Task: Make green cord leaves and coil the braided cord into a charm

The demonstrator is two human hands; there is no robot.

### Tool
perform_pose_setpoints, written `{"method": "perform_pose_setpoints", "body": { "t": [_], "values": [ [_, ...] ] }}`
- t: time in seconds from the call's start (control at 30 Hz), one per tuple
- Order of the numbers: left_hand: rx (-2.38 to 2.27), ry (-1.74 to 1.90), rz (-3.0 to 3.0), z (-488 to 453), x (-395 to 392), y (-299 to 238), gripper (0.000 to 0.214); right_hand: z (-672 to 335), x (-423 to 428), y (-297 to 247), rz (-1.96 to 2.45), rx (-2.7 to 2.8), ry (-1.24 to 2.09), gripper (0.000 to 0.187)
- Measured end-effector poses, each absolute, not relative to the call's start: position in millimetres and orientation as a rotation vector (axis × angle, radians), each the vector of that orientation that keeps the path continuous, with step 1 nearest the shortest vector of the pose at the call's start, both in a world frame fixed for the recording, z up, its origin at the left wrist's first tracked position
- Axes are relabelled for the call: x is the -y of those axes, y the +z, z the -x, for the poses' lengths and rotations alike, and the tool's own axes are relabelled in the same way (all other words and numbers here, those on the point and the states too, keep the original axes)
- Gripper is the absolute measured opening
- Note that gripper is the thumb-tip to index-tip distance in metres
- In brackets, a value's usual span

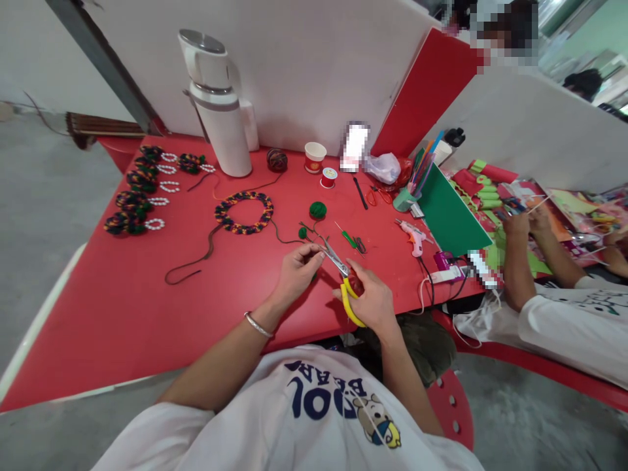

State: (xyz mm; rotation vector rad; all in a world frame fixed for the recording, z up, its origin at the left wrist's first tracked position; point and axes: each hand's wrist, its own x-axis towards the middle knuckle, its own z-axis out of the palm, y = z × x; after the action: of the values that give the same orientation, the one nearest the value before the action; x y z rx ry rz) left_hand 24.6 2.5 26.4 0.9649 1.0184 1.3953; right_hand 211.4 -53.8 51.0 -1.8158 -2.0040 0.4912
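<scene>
Yellow scissors (339, 264) around fingers of right hand (375, 302)

yellow-handled scissors (342, 268) slant up-left over the table, blades at thin green yarn (314, 237).

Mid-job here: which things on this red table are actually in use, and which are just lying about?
In use: scissors in the right hand; strand pinched by the left hand at the blade tips.
Lying about: glue gun, flask, paper cup, woven ring, green yarn ball.
</scene>
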Motion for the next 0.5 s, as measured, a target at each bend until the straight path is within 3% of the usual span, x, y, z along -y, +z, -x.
{"method": "perform_pose_setpoints", "body": {
  "t": [0.5],
  "values": [
    [-1.125, 1.353, -1.045, -23.9, -1.8, 24.0, 0.023, -211.7, 53.0, 47.2, 1.816, 2.017, 0.504, 0.062]
  ]
}}
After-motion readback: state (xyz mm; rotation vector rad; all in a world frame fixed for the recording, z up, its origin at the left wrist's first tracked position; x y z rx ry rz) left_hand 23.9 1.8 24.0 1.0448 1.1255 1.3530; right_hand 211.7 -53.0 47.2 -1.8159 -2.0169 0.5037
